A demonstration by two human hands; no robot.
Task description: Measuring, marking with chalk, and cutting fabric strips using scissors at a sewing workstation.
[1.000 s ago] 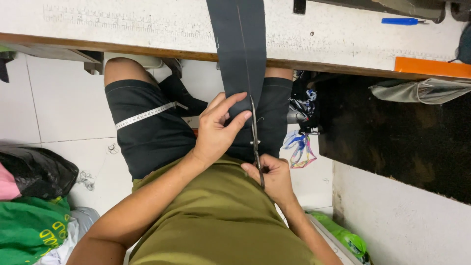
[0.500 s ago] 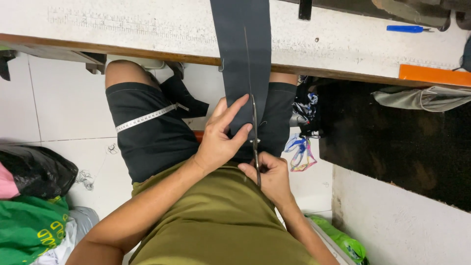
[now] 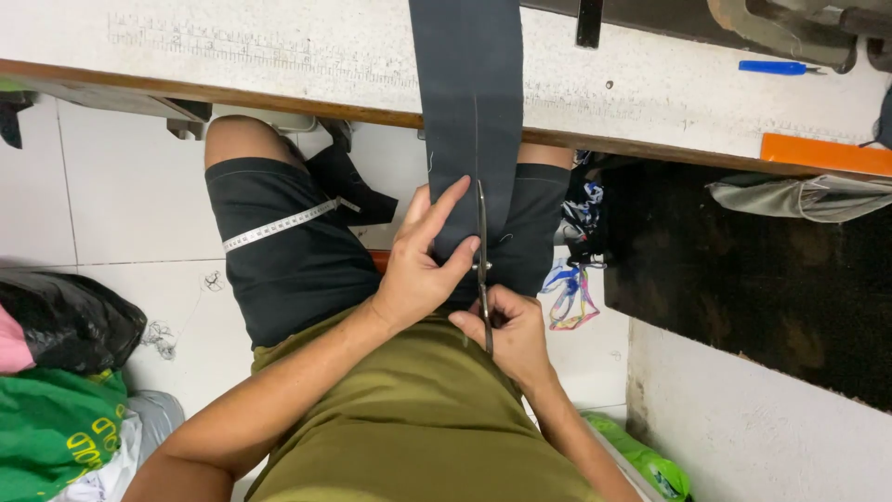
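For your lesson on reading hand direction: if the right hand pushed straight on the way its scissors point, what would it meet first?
The right hand aims its scissors up along the dark fabric strip, so more of that fabric comes first, then probably the table edge; depth is unclear.

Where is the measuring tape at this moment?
In the head view, the white measuring tape lies draped across the person's thigh on the black shorts, left of the left hand and below the table edge.
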